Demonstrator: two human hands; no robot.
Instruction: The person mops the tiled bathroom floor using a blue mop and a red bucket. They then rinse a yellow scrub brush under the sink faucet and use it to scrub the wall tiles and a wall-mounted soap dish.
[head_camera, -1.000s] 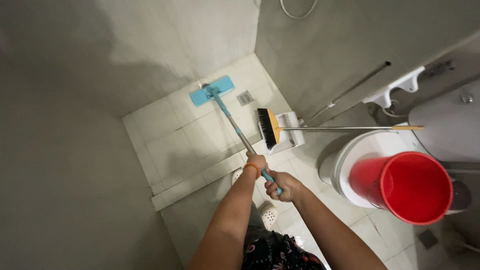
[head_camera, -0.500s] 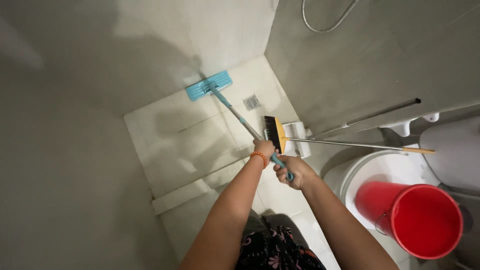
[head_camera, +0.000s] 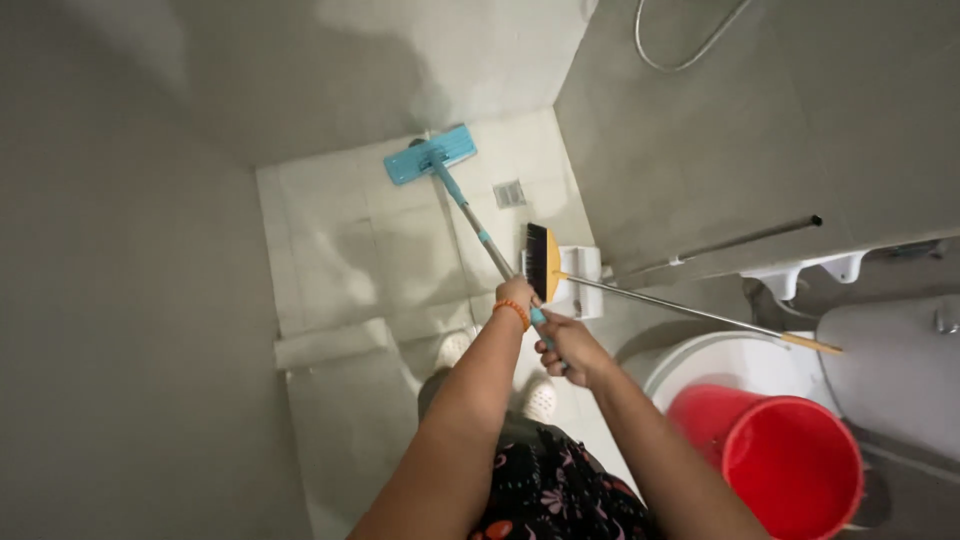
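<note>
Risk: the mop, its blue head at the floor's far edge by the wall, might knock the broom just beside its pole.
Left hand: closed around the pole, higher up.
Right hand: fingers wrapped around the pole's near end.

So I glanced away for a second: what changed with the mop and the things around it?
The blue mop head slid farther away, up to the back wall. Both hands, left hand and right hand, kept gripping its handle. Broom and red bucket stayed put.
</note>
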